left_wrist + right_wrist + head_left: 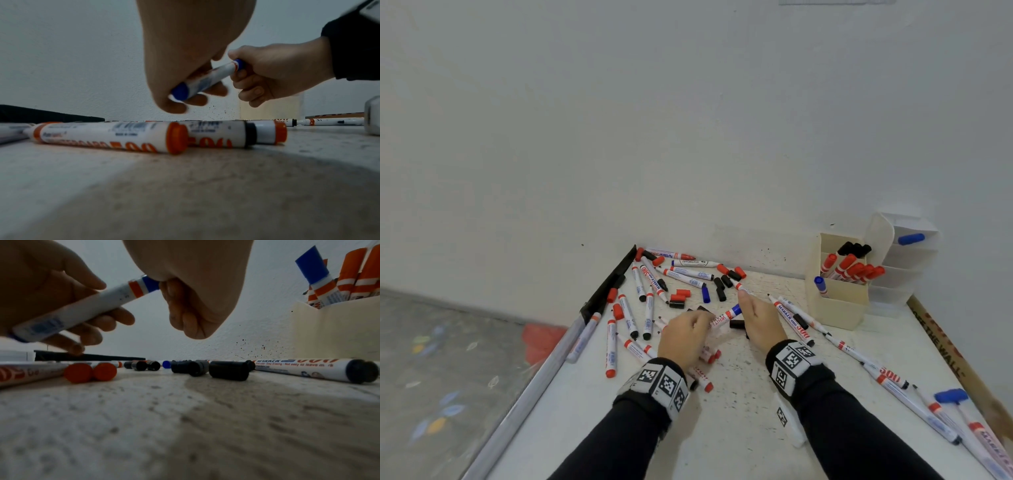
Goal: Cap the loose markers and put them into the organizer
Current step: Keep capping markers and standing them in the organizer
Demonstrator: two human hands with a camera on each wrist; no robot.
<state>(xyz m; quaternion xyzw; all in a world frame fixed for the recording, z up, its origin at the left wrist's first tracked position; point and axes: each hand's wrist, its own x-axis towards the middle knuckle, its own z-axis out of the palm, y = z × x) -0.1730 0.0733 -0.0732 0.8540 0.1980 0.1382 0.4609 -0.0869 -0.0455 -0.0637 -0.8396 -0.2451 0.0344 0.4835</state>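
A blue whiteboard marker (722, 319) is held above the table between both hands. My left hand (697, 325) grips its white barrel (207, 78), with the blue rear end (180, 92) sticking out by the fingers. My right hand (751, 310) curls round the blue cap (151, 283) at the marker's tip end. The cream organizer (839, 305) stands at the back right and holds several red-capped markers (854, 270), black-capped ones and a blue one (820, 284). Loose markers (647, 315) and loose black caps (722, 286) and red caps (680, 295) are strewn across the white table (739, 411).
A clear drawer unit (904, 270) with a blue cap inside stands behind the organizer. A black strip (609, 284) runs along the table's left edge, beyond which the floor drops away. Several long markers (887, 378) lie at the right beside a cardboard strip (941, 346).
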